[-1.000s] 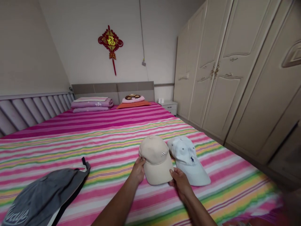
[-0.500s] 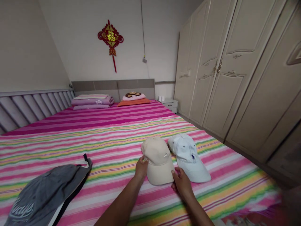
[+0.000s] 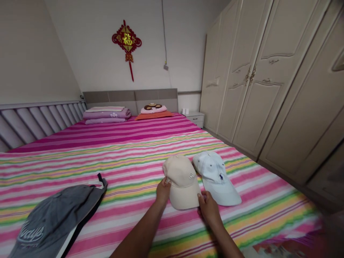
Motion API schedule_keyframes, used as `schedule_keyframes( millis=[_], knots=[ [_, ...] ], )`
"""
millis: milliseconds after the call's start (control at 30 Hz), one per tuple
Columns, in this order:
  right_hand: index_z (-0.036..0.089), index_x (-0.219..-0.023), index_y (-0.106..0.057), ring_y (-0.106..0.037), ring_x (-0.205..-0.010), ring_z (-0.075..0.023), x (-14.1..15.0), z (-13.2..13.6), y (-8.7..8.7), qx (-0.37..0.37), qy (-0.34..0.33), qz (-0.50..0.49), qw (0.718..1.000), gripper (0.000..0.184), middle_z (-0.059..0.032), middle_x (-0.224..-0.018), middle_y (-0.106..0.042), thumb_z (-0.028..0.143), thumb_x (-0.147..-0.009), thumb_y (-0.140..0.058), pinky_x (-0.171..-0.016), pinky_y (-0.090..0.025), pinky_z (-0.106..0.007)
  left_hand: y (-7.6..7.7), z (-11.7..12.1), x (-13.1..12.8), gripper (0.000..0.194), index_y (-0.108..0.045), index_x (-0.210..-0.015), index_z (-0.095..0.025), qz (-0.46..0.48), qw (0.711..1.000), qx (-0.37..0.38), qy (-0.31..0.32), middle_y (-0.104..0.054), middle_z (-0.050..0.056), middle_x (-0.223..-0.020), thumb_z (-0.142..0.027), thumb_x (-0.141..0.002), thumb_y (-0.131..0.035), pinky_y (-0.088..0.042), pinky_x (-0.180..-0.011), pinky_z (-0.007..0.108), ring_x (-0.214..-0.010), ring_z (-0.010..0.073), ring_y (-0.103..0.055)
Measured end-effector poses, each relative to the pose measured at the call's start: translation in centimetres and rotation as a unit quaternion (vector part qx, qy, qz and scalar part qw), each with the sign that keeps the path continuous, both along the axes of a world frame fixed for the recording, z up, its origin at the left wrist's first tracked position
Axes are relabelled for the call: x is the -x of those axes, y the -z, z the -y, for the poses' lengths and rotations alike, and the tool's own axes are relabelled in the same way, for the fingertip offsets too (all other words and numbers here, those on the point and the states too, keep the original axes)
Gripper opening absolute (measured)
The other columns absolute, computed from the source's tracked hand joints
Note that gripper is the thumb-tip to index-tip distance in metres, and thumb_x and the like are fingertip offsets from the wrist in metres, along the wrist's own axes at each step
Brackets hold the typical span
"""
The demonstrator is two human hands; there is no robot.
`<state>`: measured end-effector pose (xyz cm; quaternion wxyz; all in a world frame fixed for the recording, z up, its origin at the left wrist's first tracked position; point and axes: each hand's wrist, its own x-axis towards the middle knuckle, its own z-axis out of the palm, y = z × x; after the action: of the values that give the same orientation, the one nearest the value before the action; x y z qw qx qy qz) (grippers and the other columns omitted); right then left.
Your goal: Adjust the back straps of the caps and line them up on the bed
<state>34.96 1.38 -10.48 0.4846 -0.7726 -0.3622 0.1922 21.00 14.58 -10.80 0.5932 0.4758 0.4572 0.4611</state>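
Note:
A beige cap (image 3: 182, 181) lies on the striped bed sheet (image 3: 120, 161), brim toward me. My left hand (image 3: 162, 190) pinches its left side. My right hand (image 3: 209, 209) grips the right edge of its brim. A pale blue cap (image 3: 216, 177) with a small dark logo lies right beside it, touching it on the right. A grey cap (image 3: 57, 218) with white lettering lies at the near left of the bed, away from both hands.
Folded purple bedding (image 3: 106, 115) and a pink and orange pillow stack (image 3: 153, 111) sit by the headboard. A bedside cabinet (image 3: 195, 118) stands at the far right. Tall cream wardrobe doors (image 3: 268, 82) line the right side. A padded rail (image 3: 32, 123) runs along the left.
Both hands stay on the beige cap, which has shifted slightly right, closer against the pale blue cap. The view has drifted a little.

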Motion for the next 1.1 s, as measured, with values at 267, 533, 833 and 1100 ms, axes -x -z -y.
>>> schedule_keyframes(
  millis=[267,533,833,1100],
  knots=[
    [0.015,-0.09,-0.048,-0.062,-0.07,-0.0271,0.5,0.4,0.1,0.018,0.04,0.076,0.996,0.023,-0.0149,-0.075,-0.066,0.033,-0.078,-0.04,-0.06,-0.041,-0.032,0.9,-0.2,0.4,0.05,-0.06,-0.108,-0.014,0.015,1.0,0.001,0.022,-0.066,0.002,-0.064,-0.027,-0.06,-0.068,-0.042,-0.054,0.023,-0.059,0.0159,-0.058],
    [0.02,-0.081,-0.044,-0.061,-0.062,-0.0257,1.0,0.7,0.0,0.016,0.06,0.111,0.992,0.021,-0.0085,-0.064,-0.063,0.04,-0.079,-0.038,-0.054,-0.039,-0.03,1.1,0.1,0.5,0.055,-0.057,-0.112,-0.014,0.037,0.999,-0.009,0.034,-0.066,0.002,-0.067,-0.03,-0.06,-0.067,-0.041,-0.056,0.023,-0.059,0.014,-0.057],
    [0.022,-0.079,-0.042,-0.06,-0.058,-0.0251,2.0,1.6,0.5,-0.032,0.065,0.135,0.988,0.027,-0.0065,-0.062,-0.063,0.047,-0.08,-0.032,-0.052,-0.04,-0.031,1.3,0.2,0.4,0.05,-0.06,-0.107,-0.015,0.038,0.999,-0.023,0.027,-0.066,0.002,-0.064,-0.029,-0.06,-0.068,-0.042,-0.056,0.024,-0.06,0.0162,-0.058],
    [0.023,-0.075,-0.044,-0.059,-0.054,-0.0241,2.6,2.0,1.2,-0.049,0.033,0.176,0.983,0.035,-0.0046,-0.057,-0.06,0.054,-0.081,-0.029,-0.049,-0.037,-0.03,1.6,0.1,0.7,0.05,-0.061,-0.107,-0.015,0.025,0.999,-0.022,0.021,-0.067,0.003,-0.066,-0.028,-0.06,-0.068,-0.043,-0.058,0.024,-0.064,0.0176,-0.059]
  ],
)
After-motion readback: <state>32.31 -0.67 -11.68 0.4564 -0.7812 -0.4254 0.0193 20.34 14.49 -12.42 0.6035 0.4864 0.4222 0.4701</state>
